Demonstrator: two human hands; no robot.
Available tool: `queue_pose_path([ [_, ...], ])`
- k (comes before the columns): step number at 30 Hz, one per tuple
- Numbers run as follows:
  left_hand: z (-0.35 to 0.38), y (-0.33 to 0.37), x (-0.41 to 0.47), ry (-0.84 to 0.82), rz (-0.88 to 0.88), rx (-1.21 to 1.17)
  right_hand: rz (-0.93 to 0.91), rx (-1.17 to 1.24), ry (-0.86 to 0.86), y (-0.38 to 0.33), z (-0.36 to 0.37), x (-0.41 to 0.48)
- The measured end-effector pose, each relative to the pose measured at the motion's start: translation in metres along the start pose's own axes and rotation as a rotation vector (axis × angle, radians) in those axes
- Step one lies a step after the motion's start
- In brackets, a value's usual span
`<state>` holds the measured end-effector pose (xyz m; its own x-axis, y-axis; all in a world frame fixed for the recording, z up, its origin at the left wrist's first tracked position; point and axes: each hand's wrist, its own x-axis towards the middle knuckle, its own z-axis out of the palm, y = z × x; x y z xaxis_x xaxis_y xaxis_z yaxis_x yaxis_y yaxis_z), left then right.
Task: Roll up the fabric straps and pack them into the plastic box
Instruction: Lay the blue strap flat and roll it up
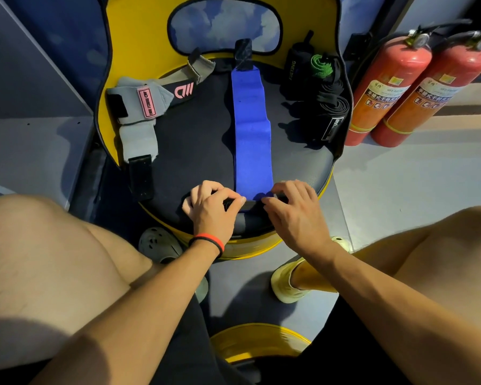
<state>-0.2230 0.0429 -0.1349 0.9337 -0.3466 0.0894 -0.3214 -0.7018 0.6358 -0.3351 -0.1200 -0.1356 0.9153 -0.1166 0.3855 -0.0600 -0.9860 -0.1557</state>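
Observation:
A long blue strap lies stretched out along the middle of a black seat cushion, with a black tab at its far end. My left hand and my right hand both pinch the strap's near end at the cushion's front edge, fingers curled around its dark end piece. A grey strap with pink labels lies unrolled at the left. Several rolled black straps, one with a green core, sit at the right. No plastic box is in view.
The cushion belongs to a yellow chair with a blue patch on its backrest. Two red fire extinguishers stand on the floor at the right. My knees and feet in pale clogs frame the chair's front.

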Motion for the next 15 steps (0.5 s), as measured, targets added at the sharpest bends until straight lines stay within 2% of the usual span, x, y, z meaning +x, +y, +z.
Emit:
queue_pose_path([
  [5,-0.002,0.006,0.001,-0.004,0.038,-0.028,-0.059,-0.079,0.002,0.006,0.004,-0.001],
  [12,-0.013,-0.004,0.005,-0.047,0.451,0.142,-0.021,-0.086,0.004,0.008,0.01,0.003],
  [15,-0.016,-0.007,0.005,-0.125,0.423,0.104,-0.007,-0.072,-0.022,0.007,0.009,0.005],
])
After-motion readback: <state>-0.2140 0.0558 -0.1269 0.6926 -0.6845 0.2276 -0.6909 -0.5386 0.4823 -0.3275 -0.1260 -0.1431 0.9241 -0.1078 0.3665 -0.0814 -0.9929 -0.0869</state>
